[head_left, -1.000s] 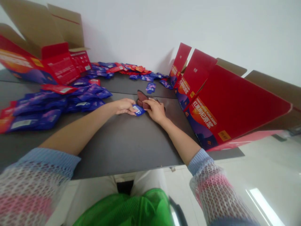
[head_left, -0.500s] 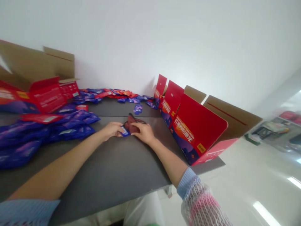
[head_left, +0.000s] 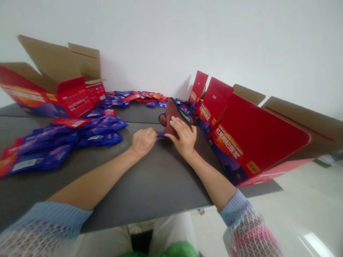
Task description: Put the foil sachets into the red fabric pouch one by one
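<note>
Basically, small purple packet [head_left: 160, 134] sits between the hands, visible strip running sideways; left hand [head_left: 144, 141] nearer, fingers closed on its left end, right hand [head_left: 184, 139] thumb by the other. Right fingers spread over maroon cloth [head_left: 171, 113], pinch unclear. Grey table [head_left: 139, 192] below; packet piles [head_left: 99, 129] left and far side, red boxes [head_left: 254, 128] flanking, white wall [head_left: 150, 43] behind.

Near tabletop [head_left: 150, 185] passable; sachet pile [head_left: 63, 137] blocks left, red carton [head_left: 252, 139] right.

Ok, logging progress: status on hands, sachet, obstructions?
Left grip holding blue sachet. Right grip against brown item. Open red carton to the right, apparently not blocking.
</note>
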`<state>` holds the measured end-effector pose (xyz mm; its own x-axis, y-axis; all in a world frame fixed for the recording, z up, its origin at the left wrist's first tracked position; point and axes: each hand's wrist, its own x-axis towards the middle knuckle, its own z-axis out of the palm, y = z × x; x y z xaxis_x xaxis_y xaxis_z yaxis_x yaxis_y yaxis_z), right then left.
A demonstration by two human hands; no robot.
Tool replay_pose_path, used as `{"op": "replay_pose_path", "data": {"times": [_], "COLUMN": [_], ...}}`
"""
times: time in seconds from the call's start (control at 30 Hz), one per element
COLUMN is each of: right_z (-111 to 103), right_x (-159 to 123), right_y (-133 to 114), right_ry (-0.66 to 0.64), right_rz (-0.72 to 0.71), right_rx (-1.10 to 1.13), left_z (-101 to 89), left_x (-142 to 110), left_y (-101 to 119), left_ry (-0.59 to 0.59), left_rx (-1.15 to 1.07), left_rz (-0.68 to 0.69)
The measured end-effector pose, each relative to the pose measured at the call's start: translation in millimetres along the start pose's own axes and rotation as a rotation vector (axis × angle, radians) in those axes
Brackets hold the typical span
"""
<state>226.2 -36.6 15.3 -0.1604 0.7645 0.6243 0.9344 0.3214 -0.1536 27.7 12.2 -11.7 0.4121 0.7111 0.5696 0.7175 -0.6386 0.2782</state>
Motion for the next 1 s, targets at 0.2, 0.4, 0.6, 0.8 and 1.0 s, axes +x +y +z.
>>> {"op": "replay_pose_path", "data": {"times": [0.2, 0.4, 0.6, 0.8, 1.0], "right_z": [14.4, 25.1, 21.2, 26.7, 14.5], "right_x": [0.2, 7.8, 14.5, 13.9, 13.2], "right_y": [-4.8, 7.2, 9.2, 36.5, 37.7], "right_ry": [-0.196, -0.292, -0.317, -0.270, -0.034], "right_rz": [-0.136, -0.168, -0.074, 0.225, 0.073], "right_rx": [0.122, 0.191, -0.013, -0.158, 0.121], "left_z": [7.4, 8.4, 9.3, 6.0, -5.4], "left_x": [0.0, -3.4, -9.0, -23.8, -25.4], "left_y": [-7.5, -8.3, 11.6, 56.6, 81.6], "left_ry": [0.078, 0.204, 0.020, -0.238, -0.278], "left_rx": [0.213, 0.374, 0.389, 0.465, 0.514], "left_rz": [0.294, 0.746, 0.697, 0.434, 0.266]}}
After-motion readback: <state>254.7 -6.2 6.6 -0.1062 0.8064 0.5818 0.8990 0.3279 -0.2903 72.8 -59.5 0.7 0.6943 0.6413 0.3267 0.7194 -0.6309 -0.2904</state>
